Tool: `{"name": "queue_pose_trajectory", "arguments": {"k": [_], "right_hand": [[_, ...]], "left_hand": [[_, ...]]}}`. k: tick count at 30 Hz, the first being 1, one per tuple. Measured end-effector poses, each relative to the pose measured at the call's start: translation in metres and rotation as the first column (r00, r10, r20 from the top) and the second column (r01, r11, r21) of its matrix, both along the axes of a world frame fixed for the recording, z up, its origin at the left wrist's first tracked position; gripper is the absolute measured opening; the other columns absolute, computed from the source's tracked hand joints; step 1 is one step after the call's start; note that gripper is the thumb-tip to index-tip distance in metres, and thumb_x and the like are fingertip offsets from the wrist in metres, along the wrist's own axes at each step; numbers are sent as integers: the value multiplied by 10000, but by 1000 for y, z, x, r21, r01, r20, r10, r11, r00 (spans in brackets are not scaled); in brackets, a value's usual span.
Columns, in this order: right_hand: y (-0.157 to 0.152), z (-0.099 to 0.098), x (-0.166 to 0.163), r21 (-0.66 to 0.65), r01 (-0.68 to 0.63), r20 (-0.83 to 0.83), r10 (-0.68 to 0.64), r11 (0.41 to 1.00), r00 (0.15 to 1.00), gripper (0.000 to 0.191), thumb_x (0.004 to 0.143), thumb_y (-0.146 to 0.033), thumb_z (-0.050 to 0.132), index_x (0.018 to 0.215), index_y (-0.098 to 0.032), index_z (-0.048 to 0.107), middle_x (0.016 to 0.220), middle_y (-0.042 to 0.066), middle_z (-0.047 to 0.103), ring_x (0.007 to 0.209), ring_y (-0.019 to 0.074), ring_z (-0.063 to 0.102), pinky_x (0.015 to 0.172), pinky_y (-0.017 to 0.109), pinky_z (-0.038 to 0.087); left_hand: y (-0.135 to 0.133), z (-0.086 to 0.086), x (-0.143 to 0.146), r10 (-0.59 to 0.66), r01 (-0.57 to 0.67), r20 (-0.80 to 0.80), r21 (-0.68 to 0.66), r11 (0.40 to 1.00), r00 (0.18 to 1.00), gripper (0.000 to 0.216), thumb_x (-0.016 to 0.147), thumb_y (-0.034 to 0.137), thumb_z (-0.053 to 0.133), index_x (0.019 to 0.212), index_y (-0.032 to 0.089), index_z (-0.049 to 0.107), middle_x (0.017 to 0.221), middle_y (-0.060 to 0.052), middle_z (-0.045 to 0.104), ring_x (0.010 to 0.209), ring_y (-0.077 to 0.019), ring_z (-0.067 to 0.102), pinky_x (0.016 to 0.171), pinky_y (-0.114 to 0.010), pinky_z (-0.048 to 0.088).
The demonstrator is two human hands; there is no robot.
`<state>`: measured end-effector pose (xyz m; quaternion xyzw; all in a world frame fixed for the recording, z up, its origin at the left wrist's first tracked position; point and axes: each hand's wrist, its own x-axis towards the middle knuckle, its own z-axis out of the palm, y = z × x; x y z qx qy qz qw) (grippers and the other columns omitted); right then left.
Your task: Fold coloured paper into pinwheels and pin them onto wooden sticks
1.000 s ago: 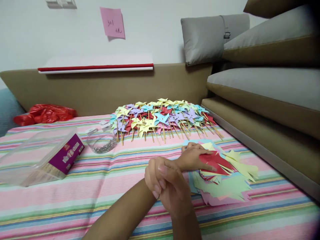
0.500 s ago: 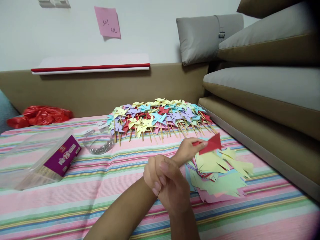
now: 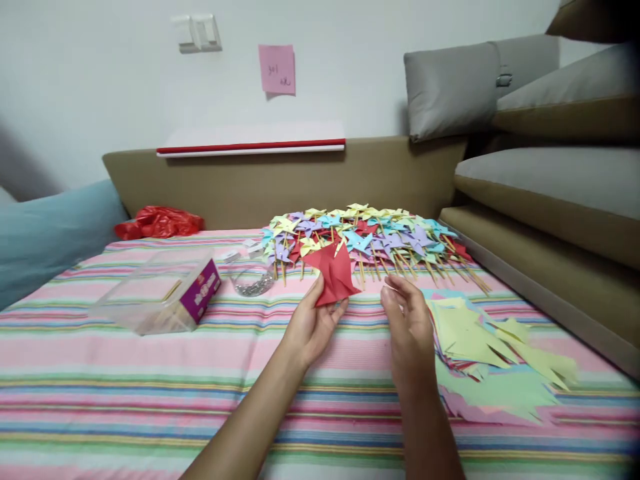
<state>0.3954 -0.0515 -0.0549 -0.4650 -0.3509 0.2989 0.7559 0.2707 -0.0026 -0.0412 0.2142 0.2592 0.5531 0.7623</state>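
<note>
My left hand (image 3: 315, 323) holds a red paper square with cut corners (image 3: 334, 272) by its lower left edge, between thumb and fingers. The paper is raised above the cloth in front of me. Just to its right, my right hand (image 3: 411, 320) is up with thumb and fingers loosely bent and apart, and nothing shows in it. Beside my right wrist lies a pile of cut paper sheets (image 3: 470, 333), yellow and green on top. Behind both hands, finished paper pinwheels (image 3: 357, 241) on sticks lie in a heap.
A clear plastic box (image 3: 145, 287) with a purple label holds thin sticks at the left. Near it stands a clear bowl (image 3: 254, 283) of small metal pieces. A red plastic bag (image 3: 163, 222) lies at the back left. Stacked cushions (image 3: 555, 180) line the right side.
My left hand has moved left from the paper pile with the red paper. My right hand has opened from a closed curl and moved to the right. The view has swung left.
</note>
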Motion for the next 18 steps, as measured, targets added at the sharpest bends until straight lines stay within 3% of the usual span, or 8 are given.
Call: {"name": "queue_pose_trajectory", "arguments": {"k": [2,5,7,11,13,15,18], "right_hand": [[4,-6,-18,-75,-161,82,167,984,983,527,819,-500,752,1245,-213,636,1348,119,633,1236,273,580,984,404,484],[5,-10,-48,-155,-330,92,346,931,934,450,786,-522,768,1072,-179,713,1120,119,747,1057,283,685,919,413,532],[4,-11,-63,-172,-321,116,343,931,932,366,800,-517,749,914,-170,728,919,95,772,895,265,715,813,378,557],[3,-12,-70,-191,-197,193,233,962,953,302,817,-480,743,854,-180,729,772,51,755,767,228,710,686,313,555],[3,-12,-67,-194,-212,177,247,958,953,301,806,-472,760,882,-182,740,786,52,764,776,234,721,685,318,571],[3,-13,-63,-196,-246,158,278,949,947,309,791,-470,781,908,-185,755,850,68,782,814,249,734,715,343,592],[3,-17,-59,-221,-283,174,323,933,930,333,783,-455,801,994,-198,771,972,82,790,881,252,736,773,366,601]], "left_hand": [[-19,-5,-28,8,-8,-12,-20,1000,1000,136,953,242,642,1018,183,746,1047,-44,771,915,-151,706,858,-300,585],[-39,-13,-59,-4,4,-98,-7,1000,995,140,913,223,689,1034,209,757,1121,-36,763,939,-151,705,826,-275,583],[-46,-16,-74,-23,19,-142,-27,999,990,168,899,293,706,1037,215,762,1145,-47,759,959,-166,706,829,-276,579],[-48,-17,-94,-146,143,-152,-29,989,978,575,866,676,600,1161,203,742,1253,-122,723,1129,-266,677,923,-358,559],[-48,-16,-99,-150,166,-246,44,985,958,548,826,617,701,1199,216,728,1280,-118,713,1157,-275,669,943,-351,543],[-46,-16,-102,-113,166,-348,126,978,931,451,809,437,798,1203,230,725,1245,-95,732,1103,-243,690,936,-314,531],[-44,-20,-102,-97,163,-387,142,976,917,349,841,370,780,1138,189,750,1069,-85,780,916,-193,718,861,-278,537]]}}
